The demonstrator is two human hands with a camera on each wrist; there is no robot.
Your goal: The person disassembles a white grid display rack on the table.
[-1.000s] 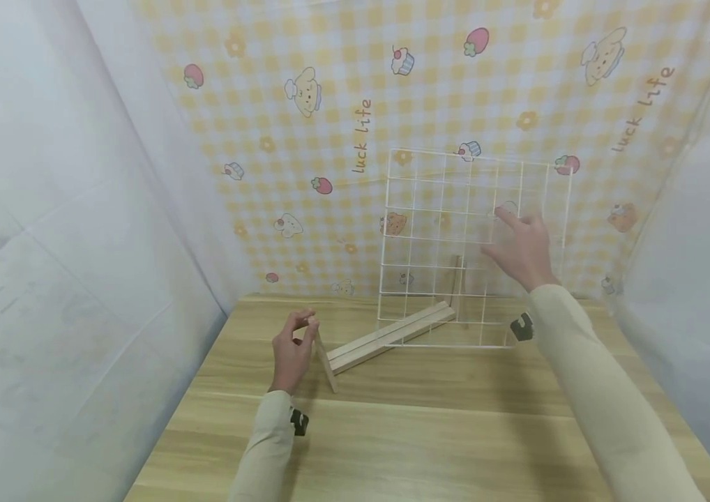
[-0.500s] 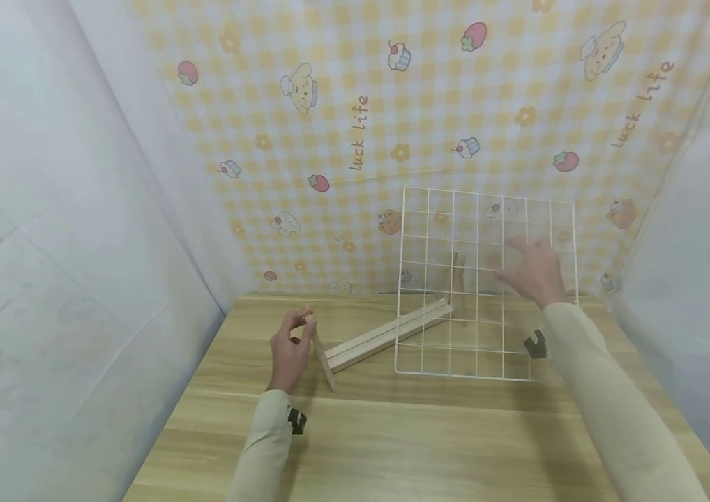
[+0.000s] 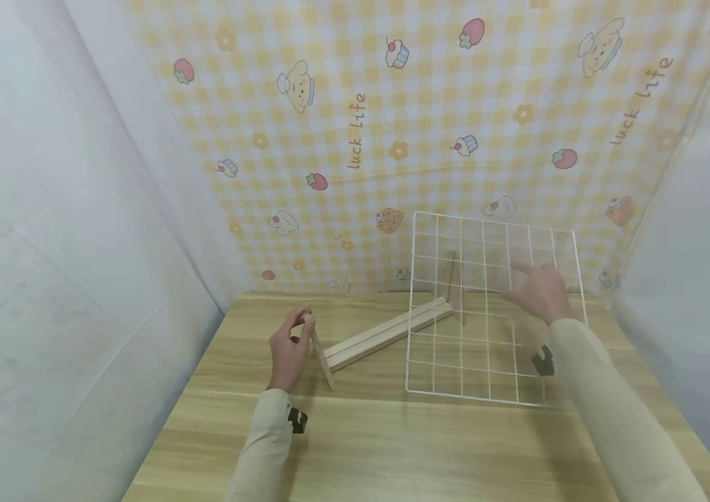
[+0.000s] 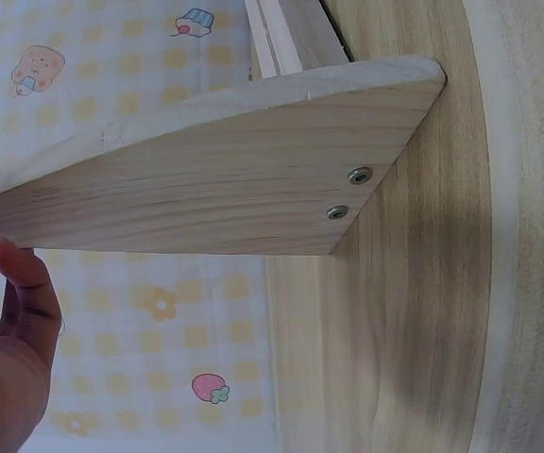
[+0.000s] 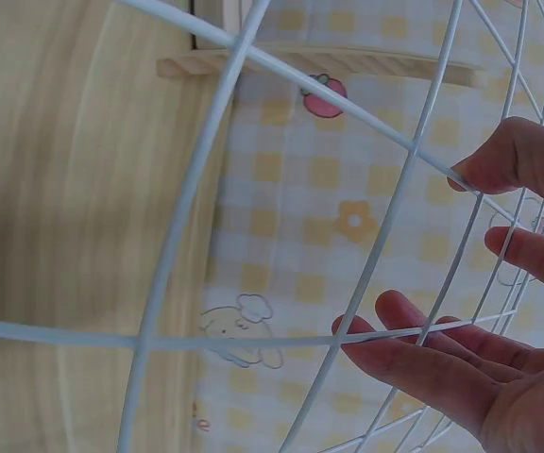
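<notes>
A wooden stand has two pale slats (image 3: 364,345) running between two thin side boards. My left hand (image 3: 288,352) pinches the upper end of its near side board (image 4: 244,179) between thumb and fingers. Two metal screws (image 4: 360,176) sit in the lower part of that board. On the right, my right hand (image 3: 540,289) grips a white wire grid panel (image 5: 141,344), with the thumb on one wire and fingers about others. The panel is tilted and overlaps the stand's far side board (image 3: 455,279) in the head view.
Everything is over a wood-grain table (image 3: 367,453). A yellow checked cloth (image 3: 342,132) with printed cartoons hangs behind it. White sheets (image 3: 66,230) hang at the left and right sides.
My right hand has lowered the wire grid panel and moved it slightly right, its top tipping away. My left hand stays at the side board, and the stand has hardly moved.
</notes>
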